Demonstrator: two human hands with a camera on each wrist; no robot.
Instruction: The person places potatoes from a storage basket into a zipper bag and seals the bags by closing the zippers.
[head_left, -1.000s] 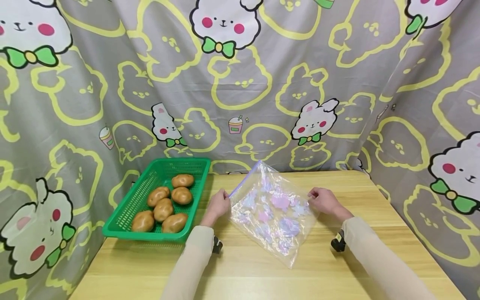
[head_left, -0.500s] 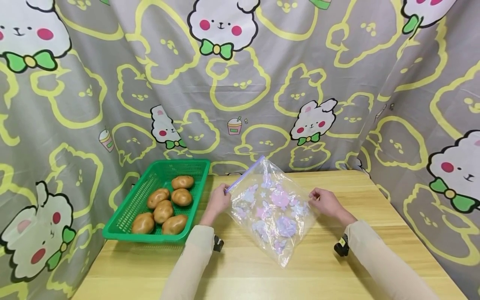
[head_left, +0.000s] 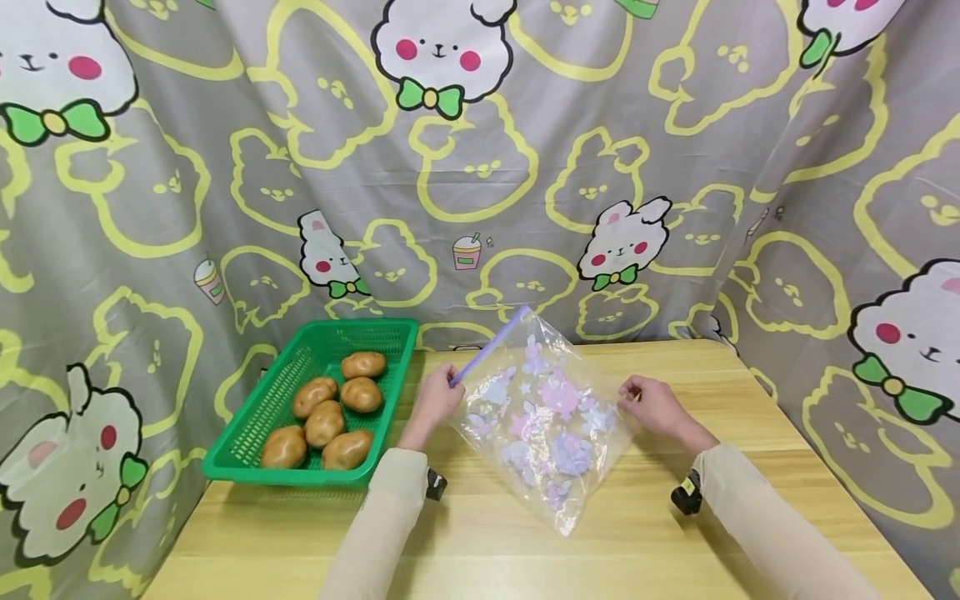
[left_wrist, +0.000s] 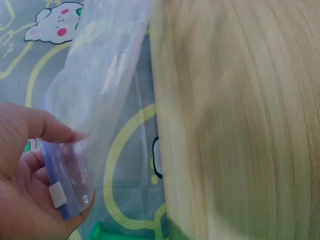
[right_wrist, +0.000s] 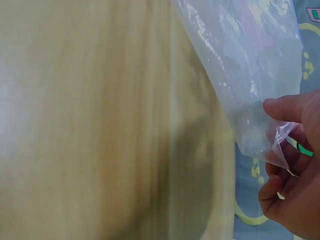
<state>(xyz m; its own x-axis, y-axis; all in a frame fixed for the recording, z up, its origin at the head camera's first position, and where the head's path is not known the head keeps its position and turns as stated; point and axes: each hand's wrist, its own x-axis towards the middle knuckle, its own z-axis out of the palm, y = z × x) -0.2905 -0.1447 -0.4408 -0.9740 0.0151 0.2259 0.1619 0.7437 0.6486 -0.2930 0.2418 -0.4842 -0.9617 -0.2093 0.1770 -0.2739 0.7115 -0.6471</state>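
In the head view, we see the clear plastic zip bag with pastel prints (head_left: 542, 433) over mid-worktop (head_left: 525, 567), its near corner further left than a second ago. The left hand (head_left: 437, 402) and right hand (head_left: 654, 406) pinch opposite corners. Six brown oval potatoes (head_left: 325, 424) fill a green perforated plastic basket (head_left: 285, 476) at the worktop's left edge; pale wood spans from bag to right edge. The left wrist view adds a white zip slider (left_wrist: 58, 195); the right wrist view, a crumpled bag corner.

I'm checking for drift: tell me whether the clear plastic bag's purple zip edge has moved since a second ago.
Yes, upward in the head view: the purple zip edge is closer to the pink cup printed on the grey fabric curtain.
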